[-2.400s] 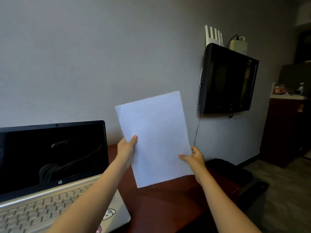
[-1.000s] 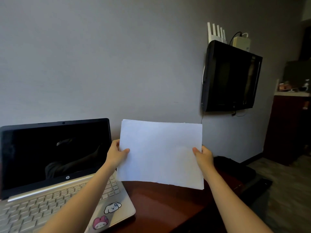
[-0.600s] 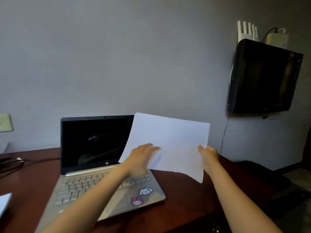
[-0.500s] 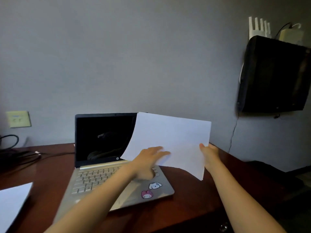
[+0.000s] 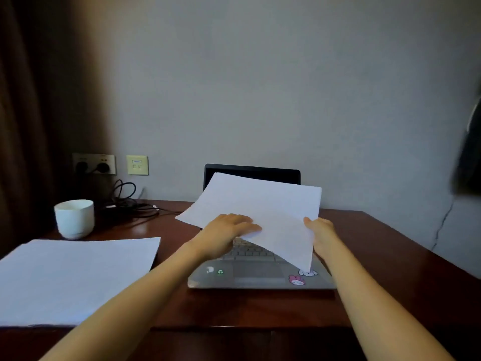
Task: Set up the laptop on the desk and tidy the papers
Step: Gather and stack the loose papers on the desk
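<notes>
- Laptop (image 5: 260, 272) stands open on the dark wooden table (image 5: 377, 269), screen facing the person, stickers on its palm rest at the near right corner.
- White paper sheet (image 5: 260, 212) is held tilted above the keyboard, hiding most of the screen.
- Left hand (image 5: 229, 227) lies with its fingers spread flat on the sheet's near edge; whether a thumb pinches it from below cannot be told.
- Right hand (image 5: 320, 230) has its grip closed on the sheet's right edge, near the lower corner.
- Second paper stack (image 5: 70, 277) lies flat on the table, left of the laptop and reaching the near edge.
- White cup (image 5: 74, 218) stands behind that stack, with black cables (image 5: 130, 204) beside it running to the wall sockets (image 5: 95, 164).
</notes>
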### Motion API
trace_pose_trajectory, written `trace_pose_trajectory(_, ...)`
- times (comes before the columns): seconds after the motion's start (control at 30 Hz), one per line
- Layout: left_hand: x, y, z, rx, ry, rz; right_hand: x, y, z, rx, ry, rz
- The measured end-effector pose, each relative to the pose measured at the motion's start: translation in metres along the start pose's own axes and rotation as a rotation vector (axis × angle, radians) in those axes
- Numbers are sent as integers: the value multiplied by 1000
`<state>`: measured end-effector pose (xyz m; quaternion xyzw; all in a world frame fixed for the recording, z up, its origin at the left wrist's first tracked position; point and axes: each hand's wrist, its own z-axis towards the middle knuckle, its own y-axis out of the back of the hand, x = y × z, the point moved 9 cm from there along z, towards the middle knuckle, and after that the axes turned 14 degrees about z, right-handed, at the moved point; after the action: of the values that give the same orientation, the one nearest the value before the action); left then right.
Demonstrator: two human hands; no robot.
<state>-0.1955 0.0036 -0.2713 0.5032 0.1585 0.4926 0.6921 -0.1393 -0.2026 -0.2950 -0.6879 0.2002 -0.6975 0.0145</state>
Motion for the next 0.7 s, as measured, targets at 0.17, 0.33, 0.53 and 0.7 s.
trace_pose_trajectory(0.17, 49, 12, -56, 8, 95, 45, -26, -67, -25, 90, -48, -61)
trace_pose_trajectory(0.33, 88, 26, -118, 41, 230, 92, -60, -133, -55, 181, -80, -102)
trace_pose_trajectory(0.53, 126, 38, -191, 51, 383, 109, -96, -202, -89, 324, -159, -123)
trace_pose_trajectory(0.7, 145, 46, -235, 88, 476, 130, -117, -244, -113, 428, -188, -148)
